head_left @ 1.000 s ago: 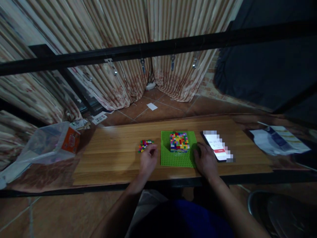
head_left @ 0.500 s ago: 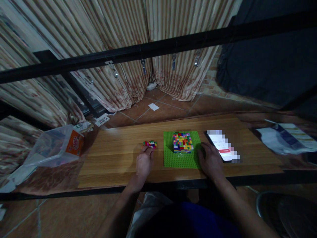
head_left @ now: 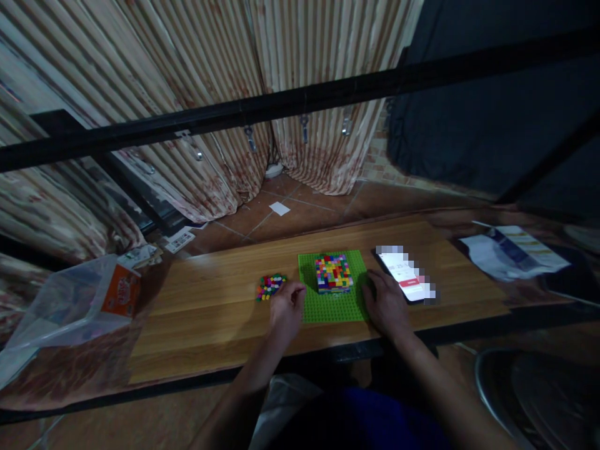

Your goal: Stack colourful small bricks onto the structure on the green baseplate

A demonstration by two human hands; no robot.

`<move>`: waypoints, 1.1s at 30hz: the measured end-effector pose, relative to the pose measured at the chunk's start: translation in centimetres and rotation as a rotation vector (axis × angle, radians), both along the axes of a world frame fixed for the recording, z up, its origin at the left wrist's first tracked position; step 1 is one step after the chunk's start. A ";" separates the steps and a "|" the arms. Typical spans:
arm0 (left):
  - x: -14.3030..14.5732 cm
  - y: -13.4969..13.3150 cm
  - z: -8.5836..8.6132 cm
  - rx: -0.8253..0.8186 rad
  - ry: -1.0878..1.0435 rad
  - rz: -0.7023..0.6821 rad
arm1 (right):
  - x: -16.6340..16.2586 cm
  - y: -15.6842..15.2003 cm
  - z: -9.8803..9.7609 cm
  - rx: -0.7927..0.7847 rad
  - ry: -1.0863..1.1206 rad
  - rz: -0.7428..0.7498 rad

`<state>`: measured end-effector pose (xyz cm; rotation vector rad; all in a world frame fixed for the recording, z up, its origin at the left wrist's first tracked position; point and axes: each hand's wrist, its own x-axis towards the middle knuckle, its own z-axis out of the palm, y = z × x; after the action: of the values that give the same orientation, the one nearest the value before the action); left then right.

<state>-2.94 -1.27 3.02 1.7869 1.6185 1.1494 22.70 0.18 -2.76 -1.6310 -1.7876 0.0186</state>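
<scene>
Hands resting near bench (head_left: 197,312) front edge, L hand (head_left: 287,310) curling loosely w/ fingers at green baseplate (head_left: 332,301) left edge, grip unclear, R hand (head_left: 385,304) lying flat, empty, at plate's right edge, brick block (head_left: 333,273) sitting mid-plate, loose bricks (head_left: 269,286) just left.

I am seeing a bright green studded plastic baseplate (head_left: 332,304) carrying a red, yellow, blue and green brick block (head_left: 333,273), beside striped beige fabric curtains (head_left: 197,75).

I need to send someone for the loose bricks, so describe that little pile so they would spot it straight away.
On the long wooden table, find the green baseplate near the middle. Just left of it, beyond the left hand, lies the loose brick pile: scattered multicoloured pieces flat on bare wood, unlike the stacked block built on the plate.
</scene>
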 end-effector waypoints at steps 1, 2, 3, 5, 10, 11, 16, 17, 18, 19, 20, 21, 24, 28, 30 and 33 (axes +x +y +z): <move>0.4 0.3 0.1 0.006 -0.021 -0.010 | 0.0 0.0 0.1 -0.001 0.001 -0.001; 0.9 0.6 0.1 0.012 -0.039 -0.019 | 0.0 0.0 0.1 -0.003 0.002 -0.001; 1.3 0.9 0.2 0.018 -0.056 -0.028 | -0.1 0.0 0.2 -0.005 0.003 -0.001; 2.0 1.5 0.5 0.026 -0.087 -0.045 | -0.1 0.0 0.2 -0.007 0.002 0.001; 3.3 2.5 1.2 0.040 -0.116 -0.088 | -0.2 -0.1 0.2 -0.003 -0.007 -0.009; 3.4 2.6 1.3 0.046 -0.117 -0.091 | -0.2 -0.1 0.2 -0.003 -0.010 -0.010; 3.9 2.6 1.0 0.080 -0.135 -0.061 | -0.2 -0.1 0.3 -0.017 -0.011 -0.010; 4.0 2.6 0.9 0.086 -0.148 -0.047 | -0.2 -0.1 0.3 -0.019 -0.010 -0.010; 4.1 2.7 0.7 0.087 -0.167 -0.033 | -0.2 -0.1 0.3 -0.018 -0.009 -0.012; 4.2 2.8 0.5 0.084 -0.194 -0.018 | -0.2 -0.1 0.3 -0.017 -0.009 -0.012; 4.3 2.9 0.3 0.074 -0.230 -0.005 | -0.2 -0.1 0.3 -0.014 -0.009 -0.011; 4.5 3.0 0.1 0.060 -0.273 0.007 | -0.2 -0.1 0.3 -0.011 -0.010 -0.011; 4.9 3.4 -0.4 -0.002 -0.406 0.045 | -0.1 -0.1 0.3 -0.011 -0.011 -0.007; 5.5 3.7 -0.8 -0.115 -0.557 0.087 | -0.1 -0.1 0.2 -0.016 -0.011 -0.010; 5.7 3.7 -0.9 -0.151 -0.607 0.111 | -0.1 -0.1 0.2 -0.011 -0.011 -0.011; 5.9 3.8 -0.8 -0.177 -0.653 0.133 | -0.1 -0.1 0.1 -0.003 -0.008 -0.015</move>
<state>2.94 2.50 2.22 1.0437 1.3897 1.4075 22.62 0.12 -2.67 -1.6484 -1.7822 0.0076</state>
